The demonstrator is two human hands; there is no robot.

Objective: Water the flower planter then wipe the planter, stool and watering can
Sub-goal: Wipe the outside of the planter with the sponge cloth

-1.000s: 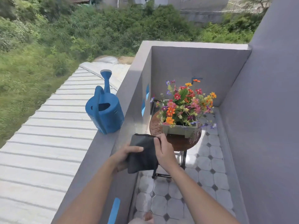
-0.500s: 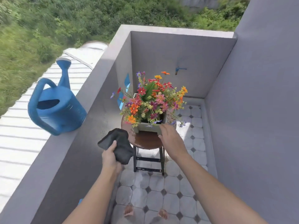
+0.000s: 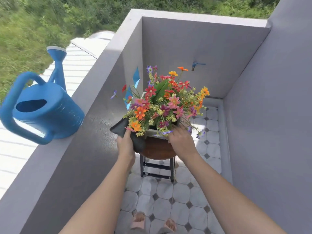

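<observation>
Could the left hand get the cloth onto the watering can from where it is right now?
Probably yes. The left hand holds the cloth beside the planter, and the watering can stands on the wall ledge to its left with nothing between them.

flower planter [image 3: 152, 132] upright on round stool [image 3: 158, 149]; blue watering can [image 3: 45, 110] on ledge.

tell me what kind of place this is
Most likely a small outdoor balcony or terrace, raised above the ground. Grey parapet walls enclose a tiled floor, a corrugated roof and green vegetation lie below outside, and a blue tap is fixed to the far wall.
</observation>
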